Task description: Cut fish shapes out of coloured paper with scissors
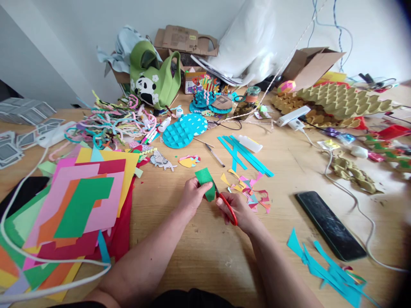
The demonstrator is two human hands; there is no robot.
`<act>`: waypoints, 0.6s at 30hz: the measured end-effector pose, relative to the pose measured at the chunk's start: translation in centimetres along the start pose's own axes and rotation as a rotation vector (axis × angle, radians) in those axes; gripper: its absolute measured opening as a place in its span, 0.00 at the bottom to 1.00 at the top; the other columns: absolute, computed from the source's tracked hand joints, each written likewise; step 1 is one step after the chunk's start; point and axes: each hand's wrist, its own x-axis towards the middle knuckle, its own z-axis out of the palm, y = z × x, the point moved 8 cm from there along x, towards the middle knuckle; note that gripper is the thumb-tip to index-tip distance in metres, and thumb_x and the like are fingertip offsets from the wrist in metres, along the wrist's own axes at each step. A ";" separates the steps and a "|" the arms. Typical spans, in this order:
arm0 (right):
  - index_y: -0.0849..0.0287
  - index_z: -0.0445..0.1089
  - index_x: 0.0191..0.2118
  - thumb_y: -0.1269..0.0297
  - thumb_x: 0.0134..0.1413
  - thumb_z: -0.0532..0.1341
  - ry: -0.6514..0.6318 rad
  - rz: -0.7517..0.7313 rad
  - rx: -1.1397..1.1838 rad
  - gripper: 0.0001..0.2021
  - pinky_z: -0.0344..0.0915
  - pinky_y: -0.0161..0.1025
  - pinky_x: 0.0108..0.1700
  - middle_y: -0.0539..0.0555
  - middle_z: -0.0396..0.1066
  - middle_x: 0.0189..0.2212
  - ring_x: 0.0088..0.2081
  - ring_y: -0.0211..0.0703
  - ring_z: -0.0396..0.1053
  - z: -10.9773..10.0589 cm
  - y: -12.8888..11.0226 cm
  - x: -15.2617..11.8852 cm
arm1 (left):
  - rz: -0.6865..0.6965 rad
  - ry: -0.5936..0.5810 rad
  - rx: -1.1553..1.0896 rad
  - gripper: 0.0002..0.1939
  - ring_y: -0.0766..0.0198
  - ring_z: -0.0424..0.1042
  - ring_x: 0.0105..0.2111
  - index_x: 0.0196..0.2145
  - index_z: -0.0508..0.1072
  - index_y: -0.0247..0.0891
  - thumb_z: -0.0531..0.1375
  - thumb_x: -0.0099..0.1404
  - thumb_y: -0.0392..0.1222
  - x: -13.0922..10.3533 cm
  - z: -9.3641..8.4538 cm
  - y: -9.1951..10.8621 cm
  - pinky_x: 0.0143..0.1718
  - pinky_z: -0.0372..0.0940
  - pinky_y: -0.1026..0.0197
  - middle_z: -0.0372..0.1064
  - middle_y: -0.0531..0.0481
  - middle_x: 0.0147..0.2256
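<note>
My left hand (192, 196) pinches a small piece of green paper (204, 179) between thumb and fingers, above the middle of the table. In my right hand (241, 210) is a pair of red-handled scissors (230, 208), its dark blades against the right edge of the green paper. How far the blades are apart is hard to see. Just right of the scissors lie paper scraps (248, 188) in yellow, pink and red. Beyond my hands are small fish-shaped cutouts (189, 161), a grey printed cutout (162, 161) and a pen (215, 155).
Coloured paper sheets (105, 171) pile up on the left, crossed by a white cable (58, 259). Blue strips (248, 155), a glue bottle (249, 143) and blue woven discs (178, 133) lie farther back. A black phone (330, 224) and blue offcuts (334, 273) occupy the right.
</note>
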 end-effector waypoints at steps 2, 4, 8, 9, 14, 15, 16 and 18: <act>0.56 0.57 0.22 0.36 0.47 0.64 0.005 0.008 0.003 0.27 0.52 0.32 0.16 0.44 0.61 0.13 0.13 0.34 0.60 0.0 0.0 0.0 | -0.008 0.008 -0.014 0.14 0.67 0.63 0.20 0.23 0.70 0.35 0.68 0.46 0.47 0.1 0.0 -0.1 0.23 0.59 0.64 0.66 0.53 0.20; 0.56 0.57 0.23 0.36 0.46 0.64 0.008 0.011 0.008 0.27 0.52 0.32 0.16 0.44 0.61 0.13 0.13 0.34 0.60 0.0 0.0 0.0 | -0.014 0.011 -0.020 0.14 0.67 0.63 0.20 0.24 0.70 0.35 0.68 0.46 0.47 0.1 -0.1 -0.2 0.23 0.59 0.64 0.67 0.53 0.20; 0.56 0.57 0.23 0.35 0.47 0.64 -0.016 -0.008 -0.001 0.28 0.50 0.31 0.17 0.44 0.61 0.14 0.13 0.33 0.60 0.0 -0.2 -0.1 | -0.007 0.007 -0.007 0.14 0.68 0.63 0.20 0.22 0.69 0.36 0.68 0.46 0.47 0.2 -0.2 -0.1 0.23 0.59 0.64 0.65 0.54 0.19; 0.56 0.58 0.23 0.35 0.47 0.63 -0.026 -0.012 -0.006 0.28 0.50 0.31 0.17 0.45 0.61 0.14 0.13 0.34 0.60 0.1 -0.2 -0.1 | -0.006 0.005 -0.002 0.14 0.68 0.62 0.20 0.22 0.69 0.36 0.68 0.46 0.47 0.1 -0.2 -0.1 0.23 0.59 0.64 0.65 0.55 0.19; 0.56 0.58 0.23 0.33 0.46 0.62 -0.047 -0.010 -0.009 0.29 0.50 0.31 0.17 0.45 0.62 0.14 0.14 0.34 0.60 0.1 -0.4 -0.2 | -0.010 -0.011 0.007 0.15 0.68 0.62 0.20 0.21 0.68 0.36 0.68 0.45 0.47 0.1 -0.1 0.0 0.23 0.60 0.64 0.64 0.55 0.19; 0.56 0.58 0.23 0.33 0.46 0.62 -0.048 -0.009 -0.006 0.29 0.50 0.31 0.17 0.46 0.62 0.14 0.14 0.34 0.60 0.1 -0.5 -0.3 | -0.010 -0.012 0.007 0.15 0.68 0.62 0.19 0.21 0.68 0.36 0.68 0.45 0.47 0.1 -0.1 0.0 0.23 0.60 0.64 0.64 0.55 0.19; 0.56 0.58 0.23 0.32 0.46 0.63 -0.049 -0.010 -0.005 0.29 0.50 0.31 0.17 0.46 0.62 0.14 0.14 0.33 0.60 0.1 -0.6 -0.3 | -0.010 -0.014 0.006 0.15 0.68 0.62 0.20 0.21 0.68 0.36 0.69 0.45 0.47 0.1 -0.1 0.0 0.23 0.60 0.64 0.64 0.55 0.19; 0.57 0.58 0.23 0.31 0.45 0.62 -0.054 -0.014 -0.007 0.30 0.49 0.31 0.17 0.46 0.62 0.14 0.13 0.33 0.59 0.1 -0.6 -0.3 | -0.010 -0.016 0.004 0.15 0.68 0.62 0.20 0.20 0.68 0.36 0.69 0.45 0.46 0.1 -0.1 -0.1 0.23 0.59 0.64 0.64 0.55 0.19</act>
